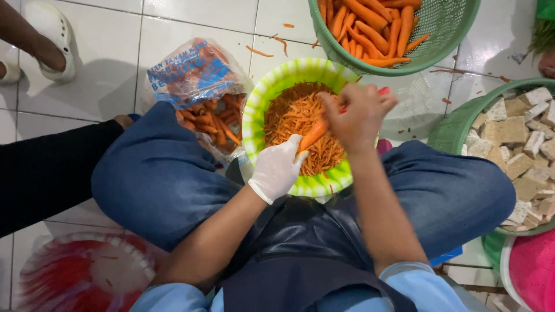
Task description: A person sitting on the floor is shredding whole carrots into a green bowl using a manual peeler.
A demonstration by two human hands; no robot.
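Orange and slim, the carrot [313, 136] is lying over the green bowl [258, 104] of shreds, its long axis slanting from lower left up to the right. The gloved left hand [276, 168] is closing around its lower end. The bare right hand [358, 115] is gripping a red-handled peeler [383, 91] at the upper end, nearer the tip.

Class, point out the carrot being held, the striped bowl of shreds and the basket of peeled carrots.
carrot [313, 136], head view, its bare middle.
striped bowl [252, 118], head view, left rim.
green basket [445, 34], head view, mesh wall.
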